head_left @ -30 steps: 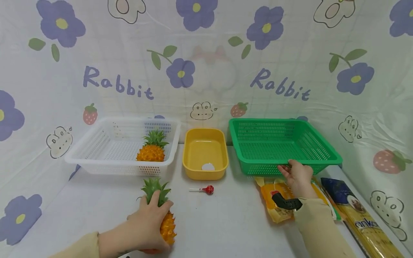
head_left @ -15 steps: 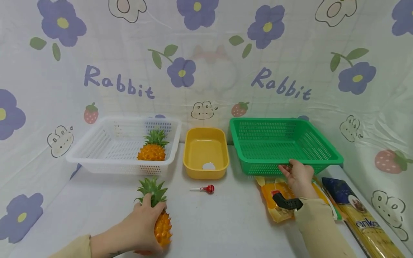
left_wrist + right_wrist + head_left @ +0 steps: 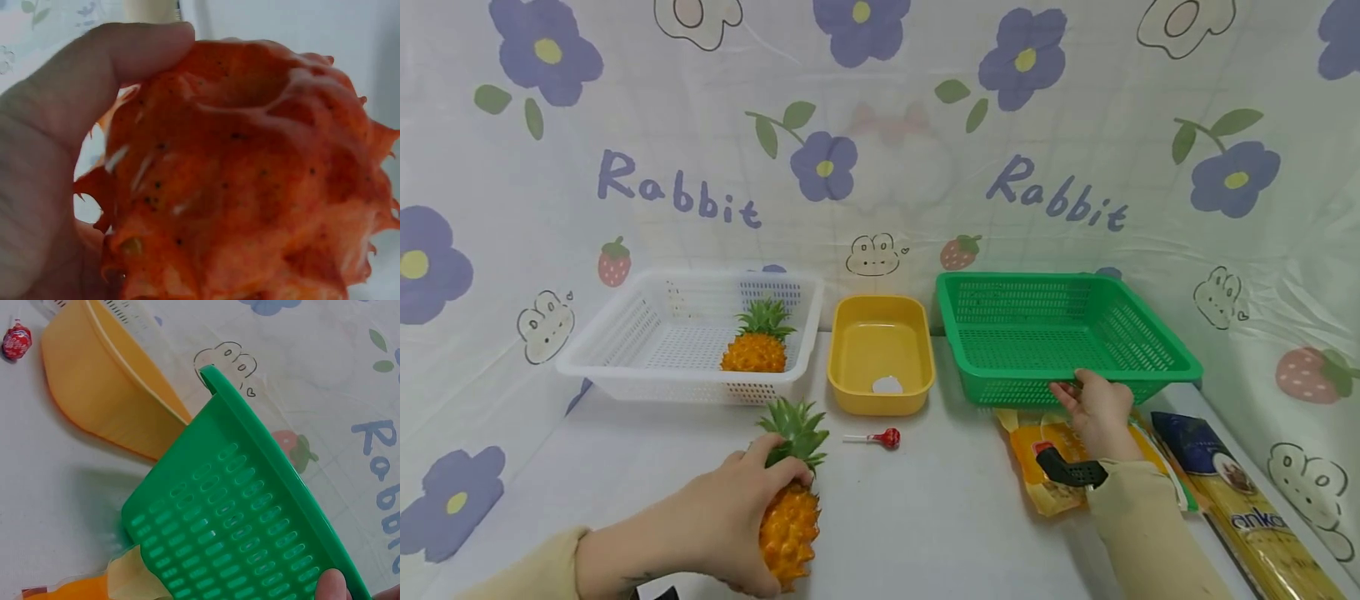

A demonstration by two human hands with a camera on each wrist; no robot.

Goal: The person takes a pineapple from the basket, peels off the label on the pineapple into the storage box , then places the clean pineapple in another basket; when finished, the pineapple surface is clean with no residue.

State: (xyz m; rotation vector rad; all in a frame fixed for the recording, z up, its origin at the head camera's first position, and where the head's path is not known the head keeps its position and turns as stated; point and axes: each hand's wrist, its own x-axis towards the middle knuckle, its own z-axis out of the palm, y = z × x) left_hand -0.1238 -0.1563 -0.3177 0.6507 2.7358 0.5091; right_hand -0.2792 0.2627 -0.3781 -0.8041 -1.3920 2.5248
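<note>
In the head view my left hand [image 3: 730,508] grips an orange toy pineapple [image 3: 792,533] with green leaves, in front of the white basket. The left wrist view has the pineapple's spiky orange base [image 3: 250,175] up close, with the thumb [image 3: 150,53] along its edge. My right hand [image 3: 1097,408] holds the front rim of a green basket [image 3: 1000,392]. One fingertip [image 3: 331,584] presses the basket's outer side in the right wrist view, and part of another finger shows beyond the rim. A second pineapple [image 3: 754,352] lies inside the white basket [image 3: 677,383].
A yellow tub [image 3: 880,403] with a white round piece in it stands between the baskets. A red lollipop [image 3: 889,438] lies before it. Under my right arm is an orange food packet [image 3: 1037,475]; a long blue and yellow pasta packet [image 3: 1247,508] lies further right.
My left hand and the pineapple first shift slightly left, then move right toward the lollipop. The right hand stays on the green basket's rim.
</note>
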